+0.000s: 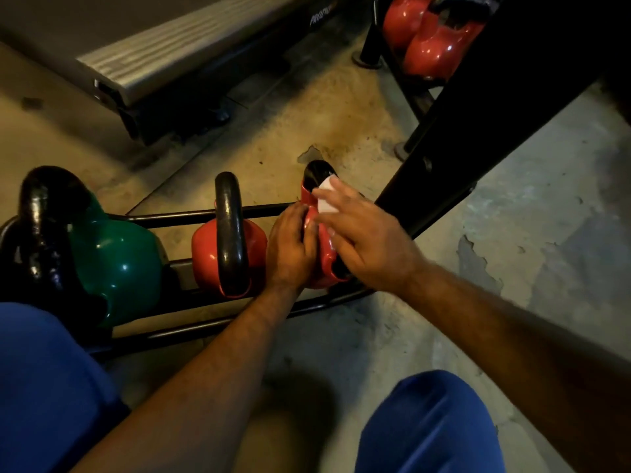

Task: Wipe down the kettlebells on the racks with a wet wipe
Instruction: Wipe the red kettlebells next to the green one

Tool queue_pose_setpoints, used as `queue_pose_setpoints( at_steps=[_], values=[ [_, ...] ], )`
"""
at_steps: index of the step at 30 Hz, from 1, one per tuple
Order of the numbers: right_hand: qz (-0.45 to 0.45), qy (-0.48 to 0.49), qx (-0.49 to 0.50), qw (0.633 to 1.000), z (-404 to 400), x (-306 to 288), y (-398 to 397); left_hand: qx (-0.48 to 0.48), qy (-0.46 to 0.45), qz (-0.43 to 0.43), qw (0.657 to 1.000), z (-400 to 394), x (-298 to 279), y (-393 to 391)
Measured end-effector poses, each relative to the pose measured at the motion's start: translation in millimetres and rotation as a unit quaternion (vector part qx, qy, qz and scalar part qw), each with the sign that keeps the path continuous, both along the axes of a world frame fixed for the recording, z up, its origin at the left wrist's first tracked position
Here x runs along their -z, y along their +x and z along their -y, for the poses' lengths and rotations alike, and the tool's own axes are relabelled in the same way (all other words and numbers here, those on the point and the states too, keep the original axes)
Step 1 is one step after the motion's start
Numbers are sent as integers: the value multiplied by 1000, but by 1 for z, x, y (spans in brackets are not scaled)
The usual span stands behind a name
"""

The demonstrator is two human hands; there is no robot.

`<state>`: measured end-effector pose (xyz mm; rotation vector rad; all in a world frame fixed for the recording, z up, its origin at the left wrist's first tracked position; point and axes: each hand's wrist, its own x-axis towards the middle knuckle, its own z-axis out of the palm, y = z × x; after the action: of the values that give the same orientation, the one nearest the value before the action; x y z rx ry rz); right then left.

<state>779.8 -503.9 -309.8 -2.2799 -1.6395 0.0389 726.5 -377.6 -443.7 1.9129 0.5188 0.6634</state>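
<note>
Wiping is underway: the right hand [362,237] presses the wet wipe [326,198], fingers flat, onto the rightmost red kettlebell [321,268], which the left hand [290,247] grips; next, probably its black handle [316,174].

Bare forearms without sleeves, and blue trousers [430,425] covering both knees.

A grey treadmill deck [164,59] with ribbed side rail lies across the upper left, its end raised on a dark base. The concrete floor [532,213] is stained and patchy, its coating flaking near the middle and right. Blue trouser knees [430,428] fill the lower corners of the view.
</note>
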Motion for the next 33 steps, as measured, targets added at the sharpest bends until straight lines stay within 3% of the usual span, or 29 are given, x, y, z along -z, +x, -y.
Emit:
queue_pose_setpoints(
  at_steps=[4,8,13,18,22,27,31,33],
  values=[
    [88,-44,-96,990,31,7,0,7,0,-5,1000,-2,5,2],
    [62,-9,-30,998,26,1,10,-16,4,4,1000,0,8,5],
    [146,-23,-132,980,51,22,-5,-19,-2,-9,1000,0,6,1],
    [150,37,-56,986,38,16,8,-13,7,-9,1000,-1,6,3],
    [188,16,-157,969,61,47,-7,-18,-3,-18,1000,1,2,1],
    [195,72,-117,971,59,51,3,-25,13,-25,999,0,8,3],
    [241,25,-183,953,76,72,-4,-27,14,-9,999,0,9,2],
    [252,44,-169,952,71,65,5,-31,3,-5,1000,1,10,4]
  ],
)
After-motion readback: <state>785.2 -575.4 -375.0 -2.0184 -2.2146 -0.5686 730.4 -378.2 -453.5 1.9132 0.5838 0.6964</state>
